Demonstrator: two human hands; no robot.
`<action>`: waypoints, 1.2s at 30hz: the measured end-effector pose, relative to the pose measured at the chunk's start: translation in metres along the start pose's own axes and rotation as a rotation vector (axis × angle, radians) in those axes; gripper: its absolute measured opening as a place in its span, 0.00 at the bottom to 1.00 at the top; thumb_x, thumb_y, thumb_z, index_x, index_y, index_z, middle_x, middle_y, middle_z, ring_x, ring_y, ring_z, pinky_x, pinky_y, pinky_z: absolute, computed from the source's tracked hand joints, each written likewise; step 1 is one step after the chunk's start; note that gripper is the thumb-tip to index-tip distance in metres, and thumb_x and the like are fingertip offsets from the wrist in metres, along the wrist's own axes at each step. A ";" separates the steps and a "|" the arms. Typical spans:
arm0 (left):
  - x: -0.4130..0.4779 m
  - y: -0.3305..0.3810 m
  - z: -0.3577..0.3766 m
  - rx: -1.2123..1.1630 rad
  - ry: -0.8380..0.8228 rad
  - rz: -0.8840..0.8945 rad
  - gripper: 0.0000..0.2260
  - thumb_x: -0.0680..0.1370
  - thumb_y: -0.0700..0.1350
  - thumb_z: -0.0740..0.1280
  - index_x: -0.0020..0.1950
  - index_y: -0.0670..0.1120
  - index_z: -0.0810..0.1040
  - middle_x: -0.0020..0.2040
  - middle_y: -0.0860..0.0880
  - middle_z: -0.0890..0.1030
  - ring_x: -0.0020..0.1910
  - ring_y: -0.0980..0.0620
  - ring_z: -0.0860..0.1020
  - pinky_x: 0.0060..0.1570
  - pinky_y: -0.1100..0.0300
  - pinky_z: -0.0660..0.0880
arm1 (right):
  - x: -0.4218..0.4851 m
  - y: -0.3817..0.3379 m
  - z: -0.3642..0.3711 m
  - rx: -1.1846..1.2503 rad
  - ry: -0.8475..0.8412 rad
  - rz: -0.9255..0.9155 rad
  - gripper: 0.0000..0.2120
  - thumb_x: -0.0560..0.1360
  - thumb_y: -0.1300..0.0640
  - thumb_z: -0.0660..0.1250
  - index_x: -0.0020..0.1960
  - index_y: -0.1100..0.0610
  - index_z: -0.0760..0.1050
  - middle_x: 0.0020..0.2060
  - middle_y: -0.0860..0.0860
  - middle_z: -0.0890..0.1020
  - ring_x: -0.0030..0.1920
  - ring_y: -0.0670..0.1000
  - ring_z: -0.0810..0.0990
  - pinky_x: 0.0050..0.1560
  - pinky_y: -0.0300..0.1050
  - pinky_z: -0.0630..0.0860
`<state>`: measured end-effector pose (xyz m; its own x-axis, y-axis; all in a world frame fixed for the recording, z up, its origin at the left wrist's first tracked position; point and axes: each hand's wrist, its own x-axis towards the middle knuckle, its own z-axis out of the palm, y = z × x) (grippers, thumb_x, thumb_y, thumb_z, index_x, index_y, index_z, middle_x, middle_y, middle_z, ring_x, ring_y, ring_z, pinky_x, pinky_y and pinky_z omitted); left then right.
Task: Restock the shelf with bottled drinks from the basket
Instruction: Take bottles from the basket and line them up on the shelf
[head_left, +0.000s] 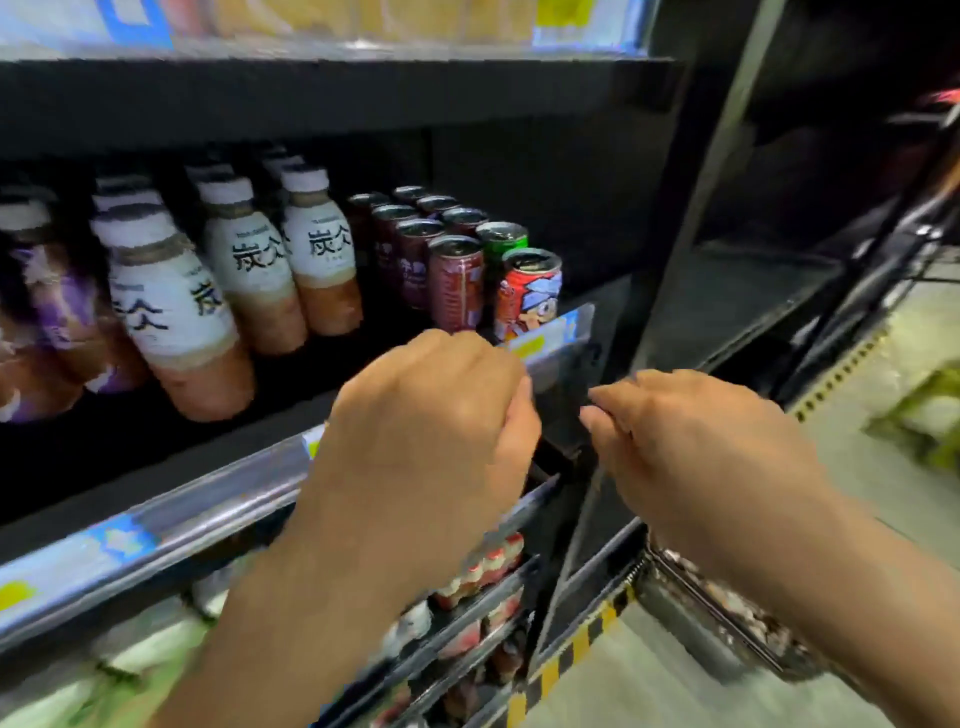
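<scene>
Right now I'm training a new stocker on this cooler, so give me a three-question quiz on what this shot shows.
1. True or false: the left hand holds a bottle.
2. Which stands nearest the shelf's right end? A) white-labelled bottles B) dark red cans C) red cartoon can
3. Fill in: behind the red cartoon can stands a ___ can.

Key: 1 false, no bottle shows in it; the right hand shows none either. 2 C. 3 green.

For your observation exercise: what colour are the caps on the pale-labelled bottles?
White, seen clearly in the head view on the bottles.
</scene>
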<state>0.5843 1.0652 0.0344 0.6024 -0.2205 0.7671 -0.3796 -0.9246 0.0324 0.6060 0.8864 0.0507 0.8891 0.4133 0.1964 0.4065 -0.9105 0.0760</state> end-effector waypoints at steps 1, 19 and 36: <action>0.004 0.015 0.014 -0.040 -0.014 0.046 0.10 0.77 0.43 0.63 0.39 0.44 0.80 0.36 0.47 0.80 0.37 0.43 0.79 0.38 0.47 0.76 | -0.010 0.016 0.002 -0.020 -0.050 0.059 0.23 0.80 0.44 0.42 0.49 0.49 0.75 0.46 0.47 0.79 0.50 0.56 0.79 0.44 0.48 0.75; 0.058 0.261 0.396 -0.290 -0.988 0.443 0.10 0.82 0.50 0.55 0.52 0.51 0.76 0.51 0.51 0.80 0.50 0.48 0.80 0.43 0.55 0.73 | -0.107 0.326 0.203 0.034 -0.508 0.820 0.14 0.80 0.49 0.56 0.61 0.50 0.74 0.58 0.50 0.80 0.60 0.56 0.78 0.55 0.48 0.71; 0.070 0.369 0.803 -0.200 -1.558 0.337 0.11 0.81 0.49 0.57 0.55 0.48 0.77 0.55 0.46 0.81 0.52 0.43 0.79 0.50 0.53 0.74 | -0.017 0.621 0.476 0.328 -0.874 0.827 0.12 0.77 0.54 0.62 0.58 0.54 0.77 0.55 0.53 0.82 0.56 0.57 0.80 0.54 0.48 0.74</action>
<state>1.0501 0.4591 -0.4145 0.5224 -0.5977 -0.6081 -0.6422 -0.7450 0.1805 0.9439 0.3200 -0.3710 0.6940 -0.2974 -0.6556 -0.4192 -0.9073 -0.0322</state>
